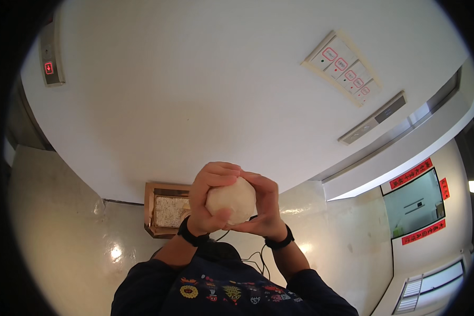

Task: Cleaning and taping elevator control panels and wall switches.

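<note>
A pale, off-white ball [230,200], round and smooth, is held up in front of my chest between both hands. My left hand [198,199] curves around its left side, with fingers over the top and the thumb along the lower front. Cupped about the right side and underneath is my right hand [267,203], its fingertips meeting the left hand's above the ball. What the ball is made of, I cannot tell. A dark band circles each wrist.
Behind my left hand stands a copper-coloured rectangular bin [148,210] with a speckled white top. A white wall [195,105] rises ahead, bearing an elevator button panel [373,118] and taped paper signs [345,68]. Dark cables [262,258] hang near my right forearm.
</note>
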{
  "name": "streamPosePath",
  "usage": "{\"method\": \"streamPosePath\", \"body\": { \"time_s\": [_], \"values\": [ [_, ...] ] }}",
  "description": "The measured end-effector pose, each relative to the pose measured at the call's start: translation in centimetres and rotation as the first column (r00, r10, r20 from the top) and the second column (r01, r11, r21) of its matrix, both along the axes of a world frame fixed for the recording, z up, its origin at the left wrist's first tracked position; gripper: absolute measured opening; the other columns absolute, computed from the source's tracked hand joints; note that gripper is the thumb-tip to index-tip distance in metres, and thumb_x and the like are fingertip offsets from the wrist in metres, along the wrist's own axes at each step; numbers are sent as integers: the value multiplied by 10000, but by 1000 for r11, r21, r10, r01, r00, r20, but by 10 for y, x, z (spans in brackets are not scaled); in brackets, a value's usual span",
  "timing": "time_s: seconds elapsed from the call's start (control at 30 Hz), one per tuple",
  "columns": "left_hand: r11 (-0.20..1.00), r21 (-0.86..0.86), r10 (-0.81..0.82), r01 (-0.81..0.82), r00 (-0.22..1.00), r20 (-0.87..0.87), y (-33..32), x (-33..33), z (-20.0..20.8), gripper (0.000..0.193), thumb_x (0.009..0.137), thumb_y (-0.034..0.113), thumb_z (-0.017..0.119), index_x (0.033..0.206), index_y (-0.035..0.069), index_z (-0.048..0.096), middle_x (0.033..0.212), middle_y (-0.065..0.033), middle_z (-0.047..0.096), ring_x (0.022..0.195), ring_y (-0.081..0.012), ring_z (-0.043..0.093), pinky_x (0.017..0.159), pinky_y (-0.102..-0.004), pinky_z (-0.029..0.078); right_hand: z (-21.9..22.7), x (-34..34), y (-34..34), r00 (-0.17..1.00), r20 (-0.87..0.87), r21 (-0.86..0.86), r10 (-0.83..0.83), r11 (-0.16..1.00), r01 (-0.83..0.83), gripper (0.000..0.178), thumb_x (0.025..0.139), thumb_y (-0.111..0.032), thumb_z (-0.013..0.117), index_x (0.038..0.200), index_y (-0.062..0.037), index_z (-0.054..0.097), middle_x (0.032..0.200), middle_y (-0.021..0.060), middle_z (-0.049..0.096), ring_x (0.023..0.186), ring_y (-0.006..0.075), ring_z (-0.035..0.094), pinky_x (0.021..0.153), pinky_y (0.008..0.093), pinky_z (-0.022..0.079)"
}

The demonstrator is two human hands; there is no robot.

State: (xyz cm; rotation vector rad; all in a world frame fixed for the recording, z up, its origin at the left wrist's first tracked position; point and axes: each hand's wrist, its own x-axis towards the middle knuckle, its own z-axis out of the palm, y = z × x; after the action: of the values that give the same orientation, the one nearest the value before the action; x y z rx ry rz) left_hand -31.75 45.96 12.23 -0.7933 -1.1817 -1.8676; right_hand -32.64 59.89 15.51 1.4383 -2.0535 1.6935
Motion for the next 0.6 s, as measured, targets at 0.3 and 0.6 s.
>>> {"method": "streamPosePath", "body": {
  "time_s": [0.3,0.6],
  "values": [
    [994,-85,-62,64,997,35,-8,2,5,425,733,306,656,1008,4,540,1062,-177,554,1074,-313,517,917,-411,406,-1,5,-2,972,236,-36,-12,999,21,813,573,-178,844,1207,-36,356,1210,133,436,1148,240,426,952,363,360],
    [985,160,-92,65,982,168,-6,-1,6,345,784,282,582,994,11,546,1067,-206,546,987,-282,542,819,-358,454,-11,14,-28,927,366,-78,-85,989,122,847,681,-125,766,1332,-51,229,1298,98,342,1226,197,333,996,347,323]
  ]
}}
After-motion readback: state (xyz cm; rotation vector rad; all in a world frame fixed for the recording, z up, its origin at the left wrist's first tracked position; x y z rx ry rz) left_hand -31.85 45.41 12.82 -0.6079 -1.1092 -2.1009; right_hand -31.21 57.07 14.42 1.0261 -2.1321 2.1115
